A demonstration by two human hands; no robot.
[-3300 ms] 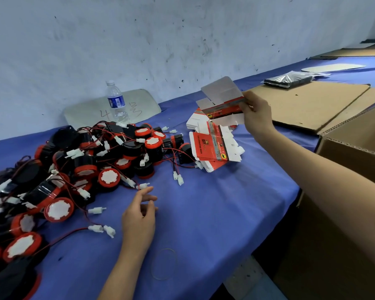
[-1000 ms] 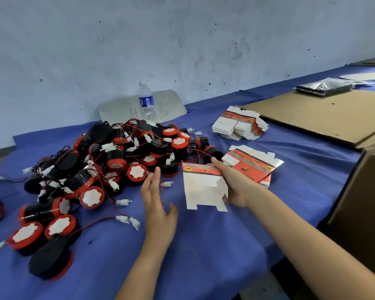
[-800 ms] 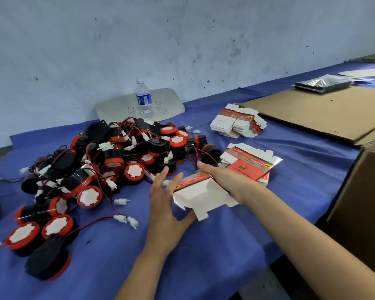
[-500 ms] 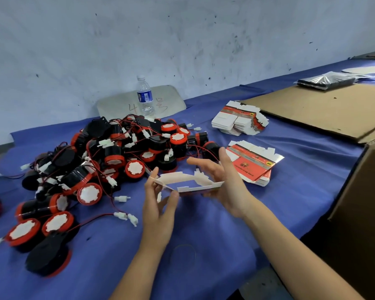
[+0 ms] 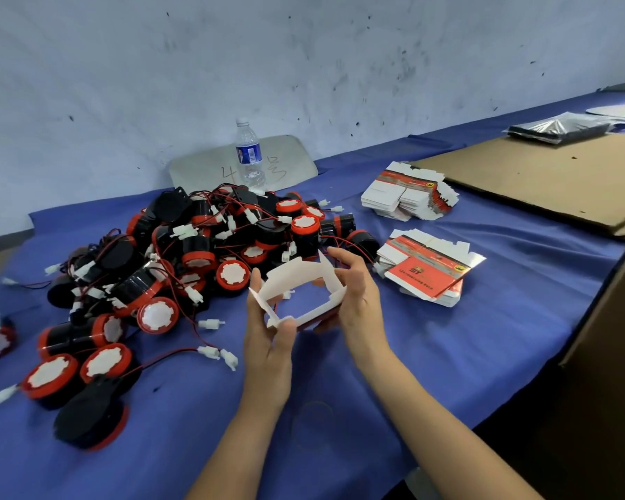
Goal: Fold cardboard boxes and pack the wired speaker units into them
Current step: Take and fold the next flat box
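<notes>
A small cardboard box (image 5: pixel 296 279) is spread into an open tube, white inside, held above the blue table (image 5: pixel 376 373). My left hand (image 5: pixel 267 341) pinches its near left corner and my right hand (image 5: pixel 354 294) grips its right side. Behind and left of them lies a heap of black and red wired speaker units (image 5: pixel 195 254) with white connectors. Two stacks of flat red and white boxes lie to the right, the near stack (image 5: pixel 430 272) and the far stack (image 5: pixel 408 193).
A water bottle (image 5: pixel 249 153) stands by the wall in front of a grey board (image 5: pixel 210 167). Flat brown cardboard sheets (image 5: pixel 549 175) cover the far right. A large brown carton (image 5: pixel 614 355) stands at the right edge. A plastic-wrapped bundle (image 5: pixel 560 128) lies beyond.
My right hand brought a flat box from the stack toward me. Both hands took hold of it, lifted it off the table and spread it from flat into an open tube.
</notes>
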